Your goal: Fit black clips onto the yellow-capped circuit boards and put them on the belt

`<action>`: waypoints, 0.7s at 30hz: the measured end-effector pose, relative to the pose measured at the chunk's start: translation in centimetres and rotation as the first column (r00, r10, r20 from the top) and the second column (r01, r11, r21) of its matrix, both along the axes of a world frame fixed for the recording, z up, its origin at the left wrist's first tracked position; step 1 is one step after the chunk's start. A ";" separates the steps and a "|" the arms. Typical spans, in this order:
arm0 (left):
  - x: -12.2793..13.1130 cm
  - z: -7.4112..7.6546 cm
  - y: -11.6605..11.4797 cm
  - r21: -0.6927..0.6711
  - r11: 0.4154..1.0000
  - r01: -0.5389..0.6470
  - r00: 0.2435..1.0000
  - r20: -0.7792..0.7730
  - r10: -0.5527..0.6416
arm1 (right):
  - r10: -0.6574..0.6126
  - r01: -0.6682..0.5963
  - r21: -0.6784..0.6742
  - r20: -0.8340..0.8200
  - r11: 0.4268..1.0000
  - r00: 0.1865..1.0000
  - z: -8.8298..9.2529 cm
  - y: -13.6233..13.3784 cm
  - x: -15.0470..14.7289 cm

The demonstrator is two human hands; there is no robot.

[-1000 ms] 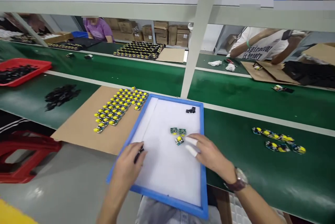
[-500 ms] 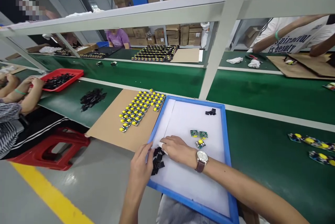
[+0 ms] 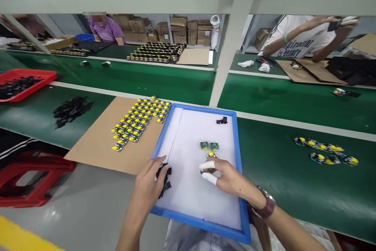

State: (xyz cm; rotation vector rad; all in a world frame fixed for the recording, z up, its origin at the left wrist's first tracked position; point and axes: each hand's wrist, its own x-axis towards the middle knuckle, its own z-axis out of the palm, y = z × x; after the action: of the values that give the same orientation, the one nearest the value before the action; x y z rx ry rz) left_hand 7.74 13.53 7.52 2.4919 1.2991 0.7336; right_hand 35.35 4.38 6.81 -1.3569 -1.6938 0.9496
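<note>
A blue-rimmed white tray (image 3: 237, 157) lies in front of me. My left hand (image 3: 148, 182) rests on its left edge, fingers curled over a small heap of black parts (image 3: 164, 176). My right hand (image 3: 223, 174), with white finger cots on thumb and forefinger, pinches a small dark part just below a yellow-topped circuit board (image 3: 210, 154). Two green boards (image 3: 209, 145) lie side by side just beyond it. A few more black parts (image 3: 222, 120) sit at the tray's far corner.
Left of the tray, a cardboard sheet (image 3: 96, 145) carries rows of yellow-topped boards (image 3: 141, 120). Loose black parts (image 3: 72, 109) and a red bin (image 3: 23, 82) lie further left. More boards (image 3: 326, 154) lie on the green belt at right. Other people work across the belt.
My right hand has moved from the black heap at the tray's left back to the middle, beside the yellow-topped board, pinching a dark part. My left hand has stayed on the heap.
</note>
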 end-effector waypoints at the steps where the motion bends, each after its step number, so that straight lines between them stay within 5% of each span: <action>1: 0.5 0.1 0.0 -0.015 0.998 0.057 0.998 -0.022 -0.057 | -0.047 0.047 -0.034 -0.022 0.998 0.999 -0.2 -1.3 0.9; 8: 9.6 1.6 -0.8 -0.124 0.860 0.496 0.842 -0.173 -0.511 | -0.262 0.262 -0.019 -0.092 0.965 0.961 -0.8 -6.5 3.1; 12: 13.8 1.2 -0.9 -0.119 0.811 0.574 0.762 -0.287 -0.581 | -0.304 0.313 0.029 -0.165 0.949 0.938 -0.3 -7.3 2.9; 15: 13.7 1.6 -1.2 -0.122 0.827 0.549 0.760 -0.340 -0.554 | -0.312 0.333 0.061 -0.224 0.941 0.923 0.0 -7.9 3.0; 18: 12.3 3.3 -2.5 -0.182 0.836 0.518 0.807 -0.221 -0.548 | -0.301 0.334 0.070 -0.291 0.940 0.908 0.3 -8.3 3.1; 21: 11.5 4.9 -4.7 -0.427 0.712 0.557 0.811 0.097 -0.576 | -0.253 0.307 0.103 -0.353 0.946 0.901 0.6 -8.3 3.0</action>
State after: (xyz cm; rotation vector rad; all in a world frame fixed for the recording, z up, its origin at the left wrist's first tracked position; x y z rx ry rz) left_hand 19.27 8.79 12.38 2.3204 0.5357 0.2002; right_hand 38.31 -3.96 7.37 -1.2148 -1.2471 0.8083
